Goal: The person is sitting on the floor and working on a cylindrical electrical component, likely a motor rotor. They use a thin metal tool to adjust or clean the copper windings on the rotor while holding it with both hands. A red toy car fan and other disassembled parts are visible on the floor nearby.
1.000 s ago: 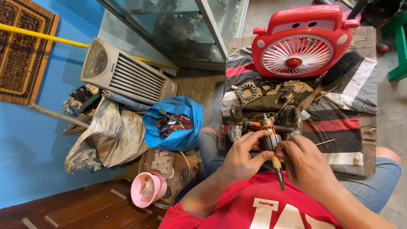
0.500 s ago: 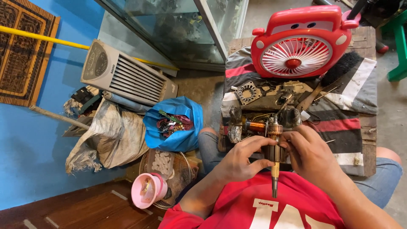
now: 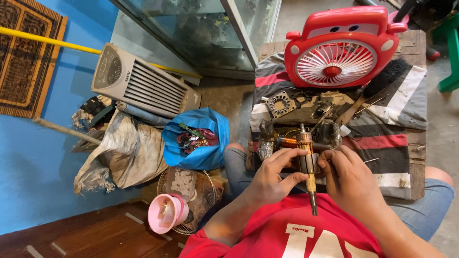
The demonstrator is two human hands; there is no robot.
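Red fan (image 3: 343,48), rounded plastic shell with a white circular grille, stands at the far edge of the striped cloth (image 3: 406,102) covering the wooden bench (image 3: 417,157). Cloth is soft, banded grey, red and white, crowded with small metal parts; little free surface near the hands.

Left of the bench: white ribbed air cooler (image 3: 141,86) lying on its side, blue plastic bag (image 3: 196,138) open, full of scrap, pink tub (image 3: 165,212) on a wire grille.

Left hand (image 3: 270,179) curled, fingers closed around the motor rotor (image 3: 306,160), thumb under its shaft. Right hand (image 3: 349,179) grips the same rotor from the other side, fingertips pinched on the laminated core. Rotor is held upright between both hands over the lap, at the bench's near edge: cylindrical steel core, copper winding behind it, thin shaft pointing down toward the red shirt (image 3: 296,229).
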